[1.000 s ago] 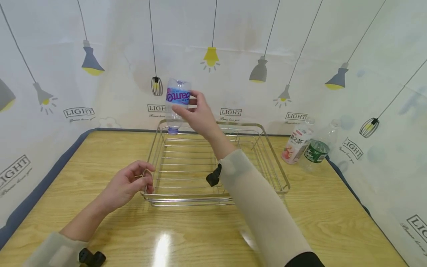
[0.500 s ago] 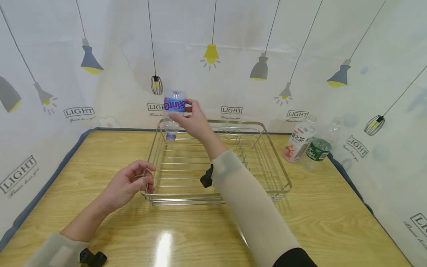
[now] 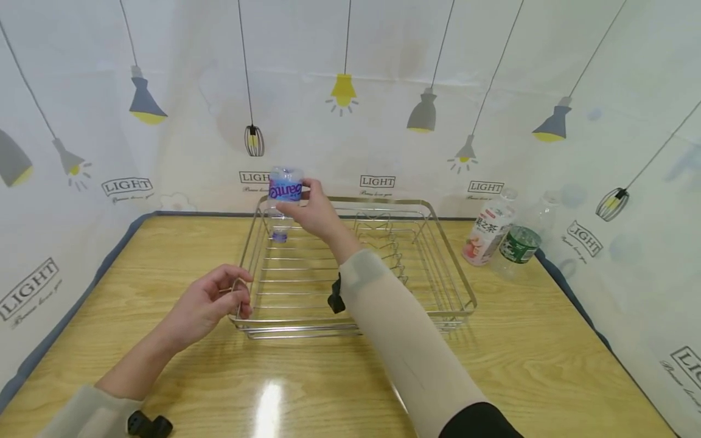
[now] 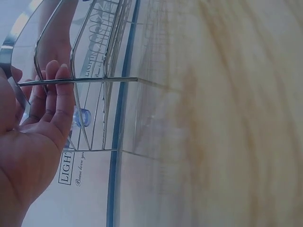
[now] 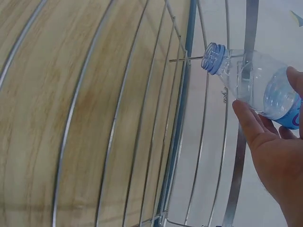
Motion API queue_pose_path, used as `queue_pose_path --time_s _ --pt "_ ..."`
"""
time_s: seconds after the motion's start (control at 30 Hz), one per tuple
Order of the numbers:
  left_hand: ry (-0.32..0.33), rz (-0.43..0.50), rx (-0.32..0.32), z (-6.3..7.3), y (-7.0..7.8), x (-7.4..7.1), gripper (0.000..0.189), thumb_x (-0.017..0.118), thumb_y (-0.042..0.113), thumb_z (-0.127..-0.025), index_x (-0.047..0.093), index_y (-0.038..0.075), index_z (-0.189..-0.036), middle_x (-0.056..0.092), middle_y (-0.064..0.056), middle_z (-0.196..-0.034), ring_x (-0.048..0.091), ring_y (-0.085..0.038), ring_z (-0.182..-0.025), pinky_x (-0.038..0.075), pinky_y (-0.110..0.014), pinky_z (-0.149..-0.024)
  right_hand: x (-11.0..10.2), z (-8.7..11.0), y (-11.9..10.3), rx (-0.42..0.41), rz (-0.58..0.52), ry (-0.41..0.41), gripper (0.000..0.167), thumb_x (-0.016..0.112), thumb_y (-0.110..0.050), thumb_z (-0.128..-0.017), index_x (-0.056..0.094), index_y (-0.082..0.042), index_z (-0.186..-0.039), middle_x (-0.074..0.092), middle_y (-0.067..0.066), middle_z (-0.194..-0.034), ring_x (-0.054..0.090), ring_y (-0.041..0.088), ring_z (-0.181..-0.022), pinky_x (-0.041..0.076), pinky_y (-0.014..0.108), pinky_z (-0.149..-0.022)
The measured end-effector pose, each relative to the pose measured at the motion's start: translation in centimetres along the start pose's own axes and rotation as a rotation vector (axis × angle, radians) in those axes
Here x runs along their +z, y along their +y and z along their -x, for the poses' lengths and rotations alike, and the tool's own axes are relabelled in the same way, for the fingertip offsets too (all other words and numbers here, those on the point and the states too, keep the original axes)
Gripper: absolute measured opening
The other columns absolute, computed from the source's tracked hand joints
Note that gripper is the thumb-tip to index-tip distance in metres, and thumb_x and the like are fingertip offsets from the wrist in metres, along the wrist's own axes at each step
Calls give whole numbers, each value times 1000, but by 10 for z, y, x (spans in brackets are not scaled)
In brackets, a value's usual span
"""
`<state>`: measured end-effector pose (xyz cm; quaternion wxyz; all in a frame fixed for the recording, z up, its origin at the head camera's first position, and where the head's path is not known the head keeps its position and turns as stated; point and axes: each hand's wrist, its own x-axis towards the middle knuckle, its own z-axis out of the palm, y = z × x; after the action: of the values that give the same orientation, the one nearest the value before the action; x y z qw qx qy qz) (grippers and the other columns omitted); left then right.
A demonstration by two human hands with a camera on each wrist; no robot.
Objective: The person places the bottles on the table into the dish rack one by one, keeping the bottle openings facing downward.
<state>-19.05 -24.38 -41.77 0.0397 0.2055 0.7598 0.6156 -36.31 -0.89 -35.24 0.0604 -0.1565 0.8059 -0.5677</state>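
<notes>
My right hand [image 3: 317, 213] holds a clear plastic bottle [image 3: 285, 190] with a blue and purple label, turned upside down. The bottle is over the far left corner of a wire dish rack [image 3: 383, 199], its mouth pointing down inside the rim. In the right wrist view the bottle's open, threaded blue neck [image 5: 214, 58] is in front of the rack wires, thumb and fingers on either side of the body. My left hand [image 3: 202, 307] grips the rack's near left corner. Seen from the left wrist, its fingers [image 4: 61, 106] curl around the wire side.
At the right, beyond the rack, stand a pink and white labelled bottle [image 3: 487, 231] and a clear bottle with a green label [image 3: 520, 244]. The wooden table [image 3: 328, 383] meets a lamp-patterned cloth [image 3: 306, 48] at the back and sides.
My right hand has lowered the upside-down bottle from above the rack's back rim, bringing its neck down inside the far left corner. My left hand stays on the rack.
</notes>
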Motion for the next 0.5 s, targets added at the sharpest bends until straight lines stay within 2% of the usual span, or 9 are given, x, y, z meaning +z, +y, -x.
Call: queue_pose_path --time_s 0.2,0.37,0.5 --pt "0 14 9 0 -1 -1 25 57 0 -111 61 13 -132 68 -4 -99 76 -17 -87 68 -32 -80 4 -2 6 22 14 -29 86 79 -34 -103 28 -14 -169 57 15 -156 67 29 -128 60 41 -107" --pt "-15 24 24 1 -2 -2 23 57 1 -112 59 7 -134 69 -2 -99 76 -17 -87 68 -32 -80 7 -1 10 20 -10 -68 86 78 -31 -105 25 -11 -170 55 20 -157 68 31 -126 61 44 -107" --pt "-22 36 43 1 -3 -2 24 56 0 -112 61 11 -133 69 -1 -98 76 -16 -86 67 -32 -80 8 -1 13 23 -25 -92 88 77 -29 -105 22 -10 -170 54 23 -156 67 33 -126 59 51 -111"
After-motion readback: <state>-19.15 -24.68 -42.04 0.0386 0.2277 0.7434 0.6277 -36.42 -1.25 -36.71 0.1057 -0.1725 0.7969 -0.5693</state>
